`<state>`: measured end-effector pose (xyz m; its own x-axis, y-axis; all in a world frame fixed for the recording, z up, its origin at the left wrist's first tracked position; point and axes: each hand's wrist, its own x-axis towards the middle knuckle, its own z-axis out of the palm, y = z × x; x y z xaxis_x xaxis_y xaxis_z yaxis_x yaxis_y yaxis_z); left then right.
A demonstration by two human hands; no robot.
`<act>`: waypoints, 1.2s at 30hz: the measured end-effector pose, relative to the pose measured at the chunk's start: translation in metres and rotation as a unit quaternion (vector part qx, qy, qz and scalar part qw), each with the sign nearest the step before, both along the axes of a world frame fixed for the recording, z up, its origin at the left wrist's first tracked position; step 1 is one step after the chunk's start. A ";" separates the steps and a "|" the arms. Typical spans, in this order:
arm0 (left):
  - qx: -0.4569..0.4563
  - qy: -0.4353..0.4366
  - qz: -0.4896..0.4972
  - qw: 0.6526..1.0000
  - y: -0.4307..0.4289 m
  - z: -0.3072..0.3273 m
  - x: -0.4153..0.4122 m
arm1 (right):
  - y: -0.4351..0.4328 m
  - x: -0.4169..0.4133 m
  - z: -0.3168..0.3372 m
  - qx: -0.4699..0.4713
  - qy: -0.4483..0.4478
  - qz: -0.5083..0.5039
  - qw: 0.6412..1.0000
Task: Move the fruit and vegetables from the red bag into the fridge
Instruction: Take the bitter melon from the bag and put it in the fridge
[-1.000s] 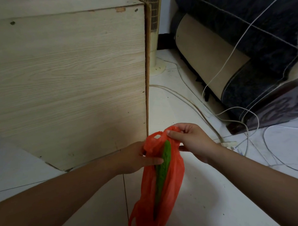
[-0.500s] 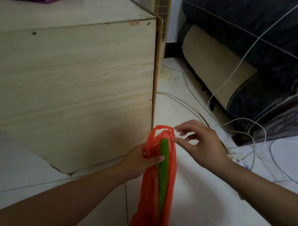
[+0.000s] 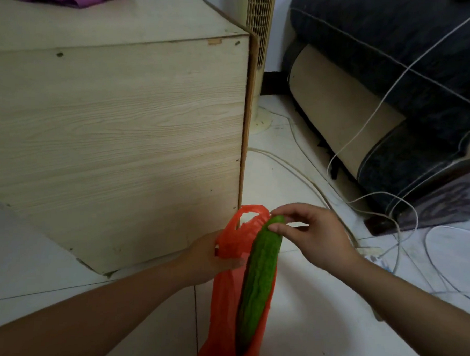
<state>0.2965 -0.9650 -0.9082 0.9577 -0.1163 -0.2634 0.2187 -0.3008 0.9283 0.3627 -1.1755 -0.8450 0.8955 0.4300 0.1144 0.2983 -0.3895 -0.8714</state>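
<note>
Head view: my right hand (image 3: 317, 235), hovering open half a second ago, is now pinching the top end of the green gourd (image 3: 259, 281). The tip is poking above the red bag (image 3: 223, 298) and the rest is lying inside. My left hand (image 3: 211, 260) is gripping the bag's rim, so I'm judging the pull-out to be starting. The wooden cabinet (image 3: 122, 146) corner is crowding in just behind-left. Cables (image 3: 296, 169) are trailing across the open floor on the right.

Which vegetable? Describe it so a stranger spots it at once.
Start at the pale wooden cabinet; by its right corner the left hand holds a red bag. The bitter gourd sticks out of it, its tip pinched by the right hand: the only long, ridged green thing.
</note>
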 end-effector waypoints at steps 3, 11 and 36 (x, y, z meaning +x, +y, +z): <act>0.073 0.018 -0.022 0.997 0.012 -0.014 -0.009 | -0.004 0.007 0.014 0.028 -0.002 -0.012 1.000; 0.169 -0.029 0.066 0.983 0.022 -0.008 -0.003 | -0.008 0.012 0.028 0.077 -0.019 -0.034 0.996; -0.055 -0.119 0.164 0.978 -0.021 0.032 0.026 | -0.007 0.001 -0.015 0.024 0.112 0.034 0.993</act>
<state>0.3228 -0.9855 -0.8765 0.9807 0.1930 -0.0320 0.0608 -0.1452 0.9875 0.3642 -1.1826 -0.8596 0.8699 0.4892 -0.0624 0.1198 -0.3323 -0.9355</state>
